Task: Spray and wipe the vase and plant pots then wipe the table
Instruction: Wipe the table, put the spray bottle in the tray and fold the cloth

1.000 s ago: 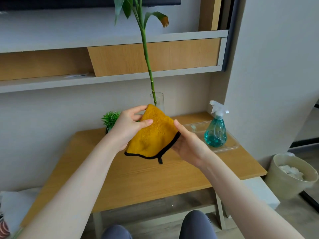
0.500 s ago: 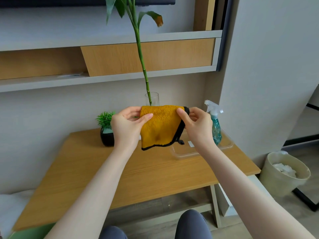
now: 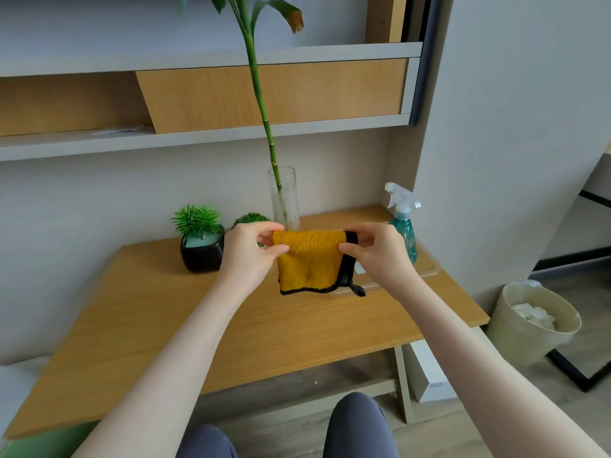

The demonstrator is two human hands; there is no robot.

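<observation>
You sit facing a pale wall with grey-and-wood shelves (image 3: 211,94), and a wooden table (image 3: 165,325) stands below them, stretching under both your arms.

Beyond and to the left of your left hand, a black pot (image 3: 201,252) with a spiky green plant stands on the table. A second small plant (image 3: 250,218), round and bushy, peeks out just behind that hand; its pot is hidden.

Your left hand (image 3: 246,256) is raised over the table, thumb and fingers pinching the top left corner of a folded yellow cloth (image 3: 310,259) with black edging. The cloth hangs between your two hands, clear of the table, with a black loop dangling at its lower right corner.

Behind the cloth, between your hands and farther back, a clear glass vase (image 3: 286,200) stands upright near the wall, holding a tall green stalk (image 3: 261,104) that rises past the shelves.

Your right hand (image 3: 380,256) pinches the cloth's top right corner at the black edge, level with your left. Just behind it a teal spray bottle (image 3: 405,226) with a white trigger stands in a clear tray (image 3: 426,269) at the table's right end.

Far right of your right hand, on the floor, a pale bin (image 3: 532,328) holds crumpled white paper.
</observation>
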